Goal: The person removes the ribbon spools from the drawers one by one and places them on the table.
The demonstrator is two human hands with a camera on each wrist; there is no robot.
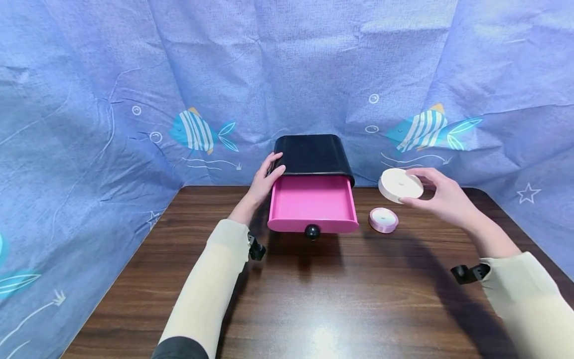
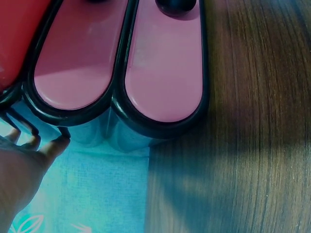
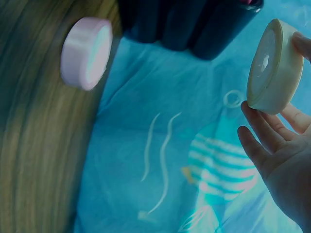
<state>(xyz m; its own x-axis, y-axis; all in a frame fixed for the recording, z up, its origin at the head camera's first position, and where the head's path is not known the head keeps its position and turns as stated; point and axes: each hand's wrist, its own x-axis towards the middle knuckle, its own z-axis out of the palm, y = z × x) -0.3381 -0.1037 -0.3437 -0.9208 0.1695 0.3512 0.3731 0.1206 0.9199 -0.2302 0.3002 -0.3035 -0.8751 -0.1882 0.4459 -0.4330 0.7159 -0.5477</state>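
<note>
A black drawer cabinet (image 1: 314,152) stands at the back of the table, its top pink drawer (image 1: 314,199) pulled out with nothing inside. My left hand (image 1: 264,182) rests against the cabinet's left side near the top, thumb close to the front edge; the left wrist view shows the fingertips at the black casing (image 2: 163,130). To the right, my right hand (image 1: 441,194) pinches a roll of white ribbon (image 1: 400,185) between thumb and fingers, raised above the table. Below it lies a roll of pale pink ribbon (image 1: 383,220), right of the drawer.
Two closed pink drawer fronts (image 2: 165,63) sit below the pulled-out one, in the left wrist view. A black round knob (image 1: 312,232) juts from the pulled-out drawer. Behind the wooden table (image 1: 287,299) hangs a blue cloth (image 1: 305,65) with printed fish.
</note>
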